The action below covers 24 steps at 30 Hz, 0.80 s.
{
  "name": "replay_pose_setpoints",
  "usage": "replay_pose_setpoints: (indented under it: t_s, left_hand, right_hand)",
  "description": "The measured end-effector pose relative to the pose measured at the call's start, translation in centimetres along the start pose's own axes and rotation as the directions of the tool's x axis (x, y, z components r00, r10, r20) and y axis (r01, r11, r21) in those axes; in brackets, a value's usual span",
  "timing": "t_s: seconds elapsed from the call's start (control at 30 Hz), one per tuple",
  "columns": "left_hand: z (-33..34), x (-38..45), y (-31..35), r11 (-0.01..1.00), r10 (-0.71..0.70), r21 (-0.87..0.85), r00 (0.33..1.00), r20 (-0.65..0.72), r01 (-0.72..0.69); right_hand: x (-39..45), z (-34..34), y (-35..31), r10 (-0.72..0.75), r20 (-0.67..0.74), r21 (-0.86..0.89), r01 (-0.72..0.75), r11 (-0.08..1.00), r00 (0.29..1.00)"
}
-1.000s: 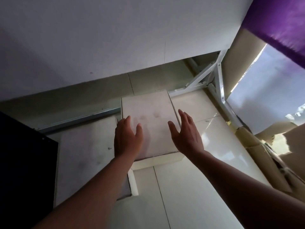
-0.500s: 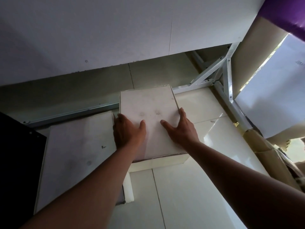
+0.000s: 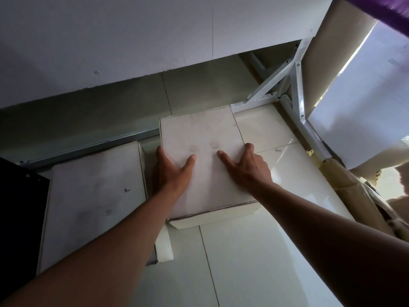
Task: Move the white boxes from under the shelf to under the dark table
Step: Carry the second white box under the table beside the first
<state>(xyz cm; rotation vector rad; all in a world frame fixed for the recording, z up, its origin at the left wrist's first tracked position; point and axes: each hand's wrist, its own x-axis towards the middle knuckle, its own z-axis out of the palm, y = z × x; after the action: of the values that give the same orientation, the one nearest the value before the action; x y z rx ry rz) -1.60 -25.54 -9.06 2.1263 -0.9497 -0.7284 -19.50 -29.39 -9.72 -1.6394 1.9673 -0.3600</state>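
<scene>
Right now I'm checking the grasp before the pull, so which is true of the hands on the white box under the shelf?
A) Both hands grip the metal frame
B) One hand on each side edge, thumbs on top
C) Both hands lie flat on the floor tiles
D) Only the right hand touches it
B: the left hand and the right hand clasp opposite side edges of the white box, thumbs lying on its top.

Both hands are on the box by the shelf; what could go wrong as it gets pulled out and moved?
1. The left hand sits in the narrow gap between the gripped box and the second box; fingers could get pinched if either shifts.
2. The shelf overhangs closely; lifting early may knock the box against it.
3. The metal brace stands near the right hand; a sideways swing might strike it.
</scene>
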Motion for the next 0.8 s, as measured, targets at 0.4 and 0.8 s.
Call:
replay_pose_setpoints:
  t_s: [0.4,0.8]
  left_hand:
    - [-8.2,-6.4,7.9,0.989,0.020,0.150,0.999,-0.026,-0.015]
    - [-27.3,-17.7,26.7,0.996,0.021,0.088,1.000,-0.011,-0.020]
  right_hand:
    - [-7.0,-8.3,-4.2,0.024,-0.036,0.058,-0.022,0.998,0.999]
    - [-20.4,-31.6,-16.5,-0.009,-0.052,0.118,0.015,0.993,0.999]
